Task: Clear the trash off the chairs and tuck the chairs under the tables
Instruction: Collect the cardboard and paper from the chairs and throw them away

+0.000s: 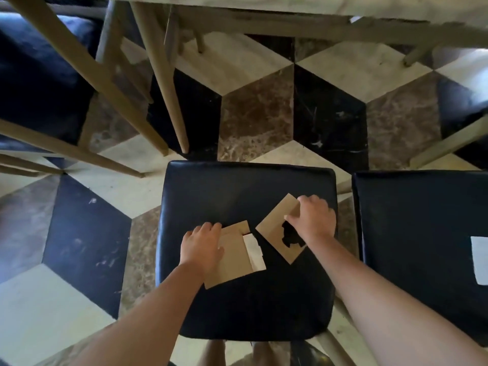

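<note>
Both hands down on the black chair seat [211, 196], which sits pulled out from the table [396, 9]; left hand [202, 247] lies flat, fingers loosely curled, on the cardboard piece [232, 262] at seat centre, probably pinning it so an edge can be caught; a white scrap [254, 250] is tucked against that piece's right side; right hand [313, 219] pinches the upper corner of the torn cardboard piece [277, 231] near the seat's right edge, thumb under, likely peeling it off the slick vinyl; neither piece lifted clear; second chair seat [422, 233] to the right carries a white paper [479, 260]; tucking waits on clearing.
</note>
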### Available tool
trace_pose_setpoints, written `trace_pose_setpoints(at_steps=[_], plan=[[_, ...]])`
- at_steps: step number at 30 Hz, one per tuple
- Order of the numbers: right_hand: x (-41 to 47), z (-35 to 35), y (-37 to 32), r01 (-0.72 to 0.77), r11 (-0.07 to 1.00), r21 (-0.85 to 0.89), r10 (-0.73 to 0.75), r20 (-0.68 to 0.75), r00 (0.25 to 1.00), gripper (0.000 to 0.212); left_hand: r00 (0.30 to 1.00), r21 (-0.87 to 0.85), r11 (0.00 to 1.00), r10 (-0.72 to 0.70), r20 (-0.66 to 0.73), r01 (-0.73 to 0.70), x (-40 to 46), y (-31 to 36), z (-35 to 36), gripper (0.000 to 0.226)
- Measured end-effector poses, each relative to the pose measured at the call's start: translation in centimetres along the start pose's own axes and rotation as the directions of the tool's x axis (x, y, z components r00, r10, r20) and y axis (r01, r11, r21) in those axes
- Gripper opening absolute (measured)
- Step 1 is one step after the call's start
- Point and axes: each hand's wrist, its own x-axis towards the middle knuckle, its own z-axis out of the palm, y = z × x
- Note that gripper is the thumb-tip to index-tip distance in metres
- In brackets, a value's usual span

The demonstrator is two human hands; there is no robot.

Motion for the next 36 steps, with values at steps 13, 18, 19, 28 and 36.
trace_pose_setpoints(at_steps=[13, 18, 19, 28, 36], plan=[[-2.1, -1.5, 2.3, 0.110, 0.912, 0.395, -0.127, 0.016, 0.992, 0.008, 0.984, -0.324, 0.932, -0.178, -0.026, 0.160, -1.6, 1.3, -1.6, 0.028], [-5.7, -8.1, 3.3, 0.172, 0.834, 0.524, -0.181, -0.035, 0.983, 0.007, 0.973, -0.543, 0.820, -0.229, -0.025, 0.179, -6.8, 2.3, -6.2, 0.026], [-6.7, -9.8, 3.5, 0.173, 0.825, 0.538, -0.171, -0.053, 0.984, 0.009, 0.973, -0.548, 0.819, -0.229, -0.038, 0.171, -8.0, 2.5, -7.4, 0.025], [-18.3, -23.2, 6.4, 0.201, 0.731, 0.652, -0.096, -0.193, 0.977, 0.011, 0.981, -0.719, 0.694, -0.161, -0.112, 0.032, -18.5, 6.6, -15.4, 0.021], [-29.0, -27.9, 11.9, 0.245, 0.683, 0.688, 0.029, -0.361, 0.932, 0.010, 0.986, -0.837, 0.541, -0.074, -0.147, -0.084, -25.3, 10.5, -17.5, 0.021]])
